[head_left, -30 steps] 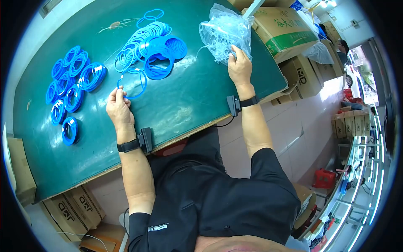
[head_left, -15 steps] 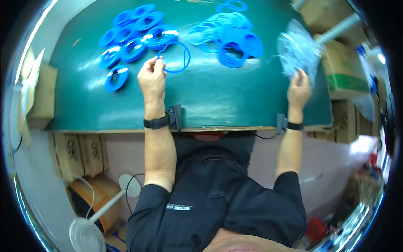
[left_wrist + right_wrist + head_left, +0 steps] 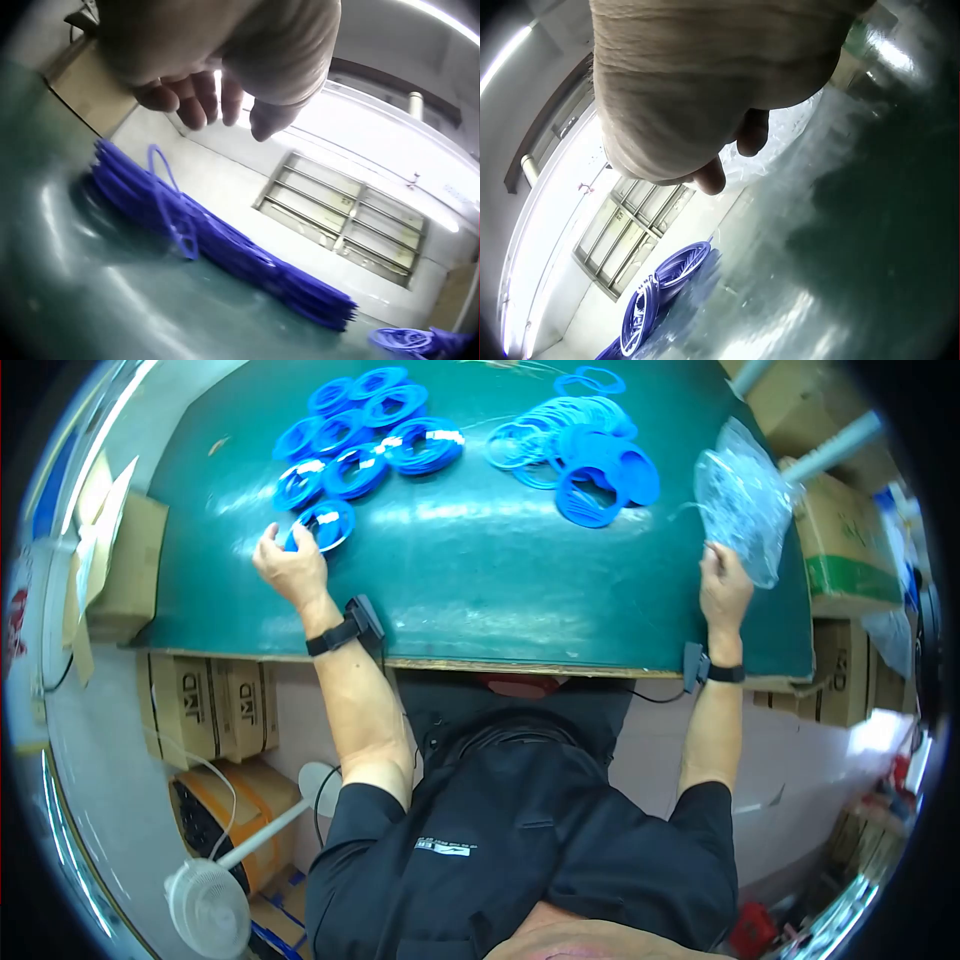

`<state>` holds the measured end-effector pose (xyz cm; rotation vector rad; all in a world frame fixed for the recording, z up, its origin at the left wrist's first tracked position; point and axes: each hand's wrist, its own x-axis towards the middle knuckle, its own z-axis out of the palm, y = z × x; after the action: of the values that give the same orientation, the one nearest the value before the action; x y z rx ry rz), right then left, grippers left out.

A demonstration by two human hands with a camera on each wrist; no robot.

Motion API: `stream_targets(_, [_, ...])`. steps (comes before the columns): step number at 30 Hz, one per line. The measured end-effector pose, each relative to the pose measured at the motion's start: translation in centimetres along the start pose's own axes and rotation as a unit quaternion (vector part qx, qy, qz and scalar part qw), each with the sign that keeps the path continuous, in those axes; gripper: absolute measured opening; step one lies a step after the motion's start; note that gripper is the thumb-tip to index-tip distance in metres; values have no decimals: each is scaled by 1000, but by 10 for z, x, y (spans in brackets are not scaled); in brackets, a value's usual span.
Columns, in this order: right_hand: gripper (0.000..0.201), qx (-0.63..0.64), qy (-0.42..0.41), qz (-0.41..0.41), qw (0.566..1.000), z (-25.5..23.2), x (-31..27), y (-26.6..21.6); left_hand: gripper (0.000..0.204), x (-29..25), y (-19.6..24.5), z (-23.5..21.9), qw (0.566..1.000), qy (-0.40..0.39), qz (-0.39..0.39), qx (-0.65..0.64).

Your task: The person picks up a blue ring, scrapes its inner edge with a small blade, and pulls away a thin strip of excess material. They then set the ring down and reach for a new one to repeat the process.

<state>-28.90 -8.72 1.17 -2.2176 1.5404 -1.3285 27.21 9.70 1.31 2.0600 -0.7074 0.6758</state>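
Observation:
My left hand (image 3: 292, 568) is at the lower end of the coiled blue ring bundles, by the nearest bundle (image 3: 328, 525). In the left wrist view the fingers (image 3: 204, 101) hang loosely bent and apart above a long blue bundle (image 3: 232, 251); a thin blue ring (image 3: 159, 187) lies askew across it. At the right, my right hand (image 3: 724, 595) has curled fingers at the lower edge of a clear plastic bag (image 3: 745, 500) of pale strands. The right wrist view shows two fingertips against the bag (image 3: 784, 139); their exact contact is partly hidden by the palm.
Loose blue rings (image 3: 590, 470) lie fanned on the green table (image 3: 470, 580), with a pair (image 3: 590, 380) behind them. Cartons (image 3: 850, 545) stand beyond the right edge, another carton (image 3: 135, 565) at the left. A pale pole (image 3: 835, 448) rises beside the bag.
My left hand has moved left from beside the loose rings to the nearest bundle and let go of the thin blue ring. The right hand remains at the bag. The head view has turned.

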Motion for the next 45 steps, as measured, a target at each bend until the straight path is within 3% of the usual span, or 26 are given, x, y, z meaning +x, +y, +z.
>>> stream_targets(1, [11, 20, -2, 12, 1000, 2, 0, -2, 38, -4, 21, 1, 1000, -6, 18, -18])
stream_targets(3, [11, 32, -36, 19, 999, 2, 2, -3, 34, -20, 78, 3, 973, -149, -24, -175])
stream_targets(4, [10, 33, -45, 14, 998, 5, 2, -1, 29, -32, 95, 17, 947, -207, 27, -243])
stream_targets(6, [10, 63, -76, 33, 995, 9, 0, -7, 30, -55, 142, 33, 898, -350, 112, -243])
stream_targets(7, [10, 66, -96, 44, 992, 10, 0, -12, 32, -69, 167, 39, 874, -397, 102, -261])
stream_targets(9, [10, 69, -102, 32, 992, 13, -2, -15, 34, -94, 201, 64, 848, -435, 125, -277])
stream_targets(13, [8, 51, -109, 20, 992, 11, -2, -18, 34, -117, 241, 88, 861, -439, 139, -216])
stream_targets(18, [7, 61, -115, 12, 991, 12, -4, -17, 25, -131, 243, 110, 883, -418, 99, -188])
stream_targets(30, [8, 73, -116, 2, 991, 13, -3, -23, 22, -129, 232, 110, 839, -462, -6, -286])
stream_targets(32, [11, 100, -133, 38, 985, 15, -4, -32, 22, -130, 231, 107, 838, -454, -8, -304])
stream_targets(36, [19, 226, -146, 113, 957, 40, -1, -44, 16, -133, 230, 84, 783, -488, -81, -377])
stream_targets(38, [22, 243, -118, 100, 958, 56, 2, -55, 16, -135, 228, 67, 734, -512, -120, -428])
stream_targets(39, [25, 258, -90, 87, 958, 64, 3, -61, 16, -136, 226, 59, 734, -514, -120, -428])
stream_targets(41, [28, 267, -110, 109, 951, 74, 3, -68, 16, -140, 223, 44, 692, -527, -160, -467])
stream_targets(45, [22, 259, -178, 139, 939, 84, 0, -74, 16, -151, 209, 28, 648, -549, -181, -495])
